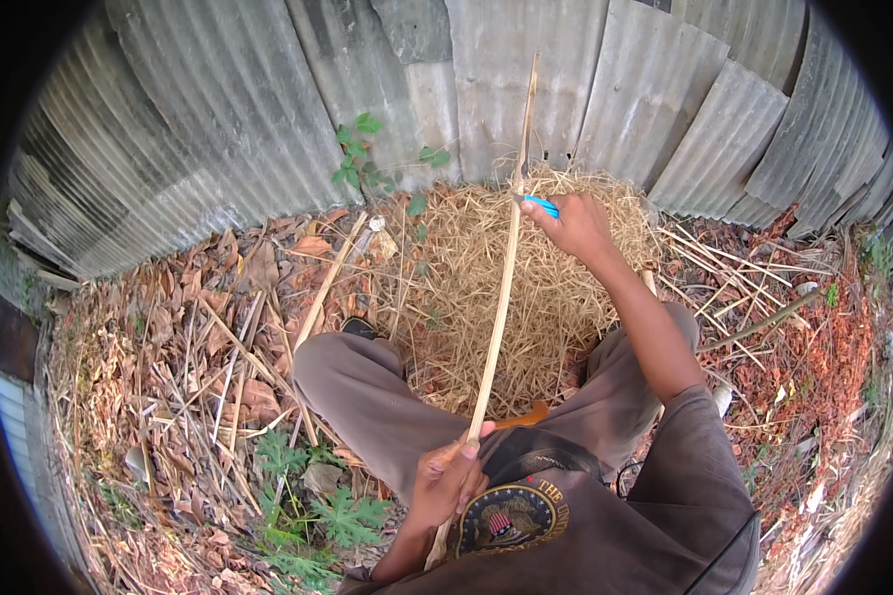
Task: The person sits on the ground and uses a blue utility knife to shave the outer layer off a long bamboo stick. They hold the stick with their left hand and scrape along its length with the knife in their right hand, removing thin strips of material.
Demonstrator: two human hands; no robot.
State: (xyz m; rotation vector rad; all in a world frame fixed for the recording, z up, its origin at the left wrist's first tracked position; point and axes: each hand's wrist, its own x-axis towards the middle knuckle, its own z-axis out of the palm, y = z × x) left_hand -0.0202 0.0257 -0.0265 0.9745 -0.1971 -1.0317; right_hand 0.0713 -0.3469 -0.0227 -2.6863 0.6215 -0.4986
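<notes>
A long pale stick (500, 317), stripped of bark for most of its length, runs from my lap up and away toward the metal fence. My left hand (445, 484) is closed around its near part, close to my shirt. In my right hand (577, 228) is a knife with a bright blue handle (541, 206), its blade against the stick's far part, so the contact is hard to make out. An orange-brown curved thing (524, 416) lies across my lap beside the stick; its kind I cannot tell.
Beneath the stick spreads a heap of straw-coloured shavings (466, 297) between my bent legs. Corrugated metal sheets (526, 99) stand close ahead. Dry leaves (258, 397) and loose sticks (332, 278) lie at left, more thin sticks (734, 268) at right. Green plants (347, 516) grow near my left side.
</notes>
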